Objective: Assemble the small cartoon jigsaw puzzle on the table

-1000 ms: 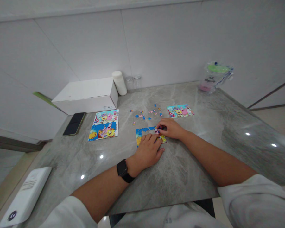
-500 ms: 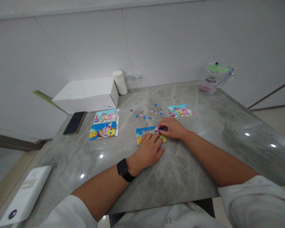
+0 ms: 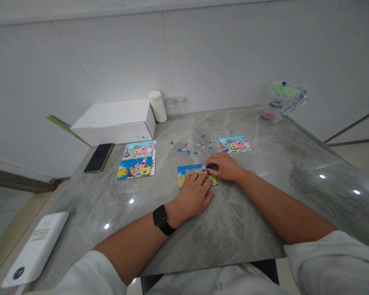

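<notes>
A partly assembled cartoon jigsaw puzzle [image 3: 182, 169], blue and yellow with a gap in its picture, lies on the table in front of me. My left hand [image 3: 194, 196] rests over its lower part, fingers stretched out and palm down, hiding much of it. At the puzzle's upper right, the fingers of my right hand [image 3: 226, 165] are pinched on a small puzzle piece [image 3: 204, 168], pinkish and mostly covered. A dark blue bit also shows under those fingers; I cannot tell what it is. Several loose puzzle pieces [image 3: 188, 152] are scattered just beyond the puzzle.
Back right of the puzzle lies a cartoon picture panel [image 3: 236, 144]. To the left are a printed picture sheet [image 3: 137, 167] and a phone [image 3: 99, 158]. A white box [image 3: 110, 123], white bottle [image 3: 158, 107], glasses [image 3: 181, 107] and plastic bag [image 3: 279, 102] stand along the wall. A white device [image 3: 37, 250] sits front left.
The whole view has shifted slightly. Both hands keep nearly the same places on the puzzle, with the right fingers moved only a little.
</notes>
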Tool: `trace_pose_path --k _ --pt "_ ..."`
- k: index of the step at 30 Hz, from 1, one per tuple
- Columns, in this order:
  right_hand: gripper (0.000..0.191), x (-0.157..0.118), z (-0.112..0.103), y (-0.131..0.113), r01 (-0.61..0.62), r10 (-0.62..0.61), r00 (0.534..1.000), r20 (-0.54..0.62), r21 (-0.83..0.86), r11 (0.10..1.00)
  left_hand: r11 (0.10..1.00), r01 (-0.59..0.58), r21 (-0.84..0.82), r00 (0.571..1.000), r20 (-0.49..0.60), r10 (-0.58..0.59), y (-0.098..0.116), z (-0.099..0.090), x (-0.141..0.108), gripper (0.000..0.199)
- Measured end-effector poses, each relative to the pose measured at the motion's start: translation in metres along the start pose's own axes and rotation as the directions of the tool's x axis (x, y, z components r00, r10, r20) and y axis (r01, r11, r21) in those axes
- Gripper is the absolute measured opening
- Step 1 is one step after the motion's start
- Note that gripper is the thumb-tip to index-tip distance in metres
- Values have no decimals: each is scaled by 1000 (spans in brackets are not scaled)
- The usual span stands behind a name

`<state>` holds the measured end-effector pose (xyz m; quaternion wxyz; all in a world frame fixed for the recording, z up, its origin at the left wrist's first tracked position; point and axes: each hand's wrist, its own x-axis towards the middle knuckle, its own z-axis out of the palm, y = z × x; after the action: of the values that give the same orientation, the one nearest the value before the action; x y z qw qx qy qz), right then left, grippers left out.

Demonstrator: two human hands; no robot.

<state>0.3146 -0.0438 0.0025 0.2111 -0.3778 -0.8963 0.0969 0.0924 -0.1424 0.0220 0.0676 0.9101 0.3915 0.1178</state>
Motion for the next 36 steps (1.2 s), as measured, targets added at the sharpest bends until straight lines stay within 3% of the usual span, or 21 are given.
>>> trace_pose_path --k 21,25,29,32,36 --pt "5 1 8 3 34 -34 999 -12 23 999 994 -22 -110 995 -100 11 -3 3 0 30" --pt "7 4 -6 -4 27 -19 995 -102 76 997 984 -49 -170 982 -186 17 -5 -12 3 29" --pt "11 8 -39 -9 -17 39 970 -238 95 995 969 -22 -246 958 -281 -50 -25 -50 6 23" --pt "11 6 -54 -9 -12 24 973 -232 52 999 963 -14 -268 951 -302 -71 -53 -74 -1 25" --pt "14 -9 -41 -6 59 -60 992 -110 -11 998 976 52 -211 955 -277 -110 -85 -72 -22 30"
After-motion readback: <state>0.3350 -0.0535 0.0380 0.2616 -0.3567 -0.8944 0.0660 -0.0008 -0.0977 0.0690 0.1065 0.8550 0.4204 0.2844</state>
